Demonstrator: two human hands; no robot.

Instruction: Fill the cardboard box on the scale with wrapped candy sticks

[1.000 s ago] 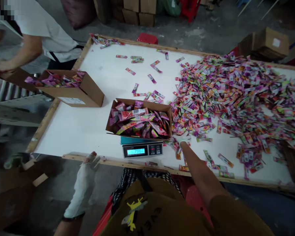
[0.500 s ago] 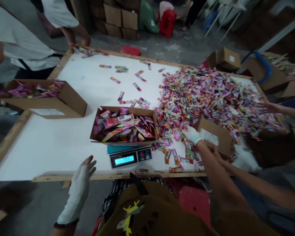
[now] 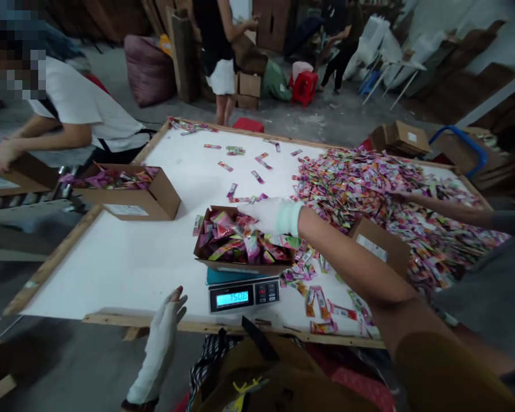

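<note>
My right hand [image 3: 271, 216], in a white glove, is over the back of an open cardboard box [image 3: 240, 266] full of small pink and purple candy packets [image 3: 225, 226]. Its fingers are blurred among the packets, so their grip is hidden. Under the box is a digital scale [image 3: 244, 294] with a lit blue display. My left hand [image 3: 166, 320], also gloved, hovers near the table's front edge, left of the scale. Its fingers are apart and hold nothing.
A large heap of packets [image 3: 356, 177] covers the right of the white table [image 3: 124, 257]; a co-worker's hand [image 3: 401, 196] reaches in. Another box [image 3: 381, 246] sits by the heap. A filled box [image 3: 141, 200] stands left, near a roller conveyor where another person [image 3: 81, 109] bends over a box.
My right hand has moved left from the loose packets to above the box on the scale. The display reading has changed. My left hand keeps its open pose, and the view has shifted.
</note>
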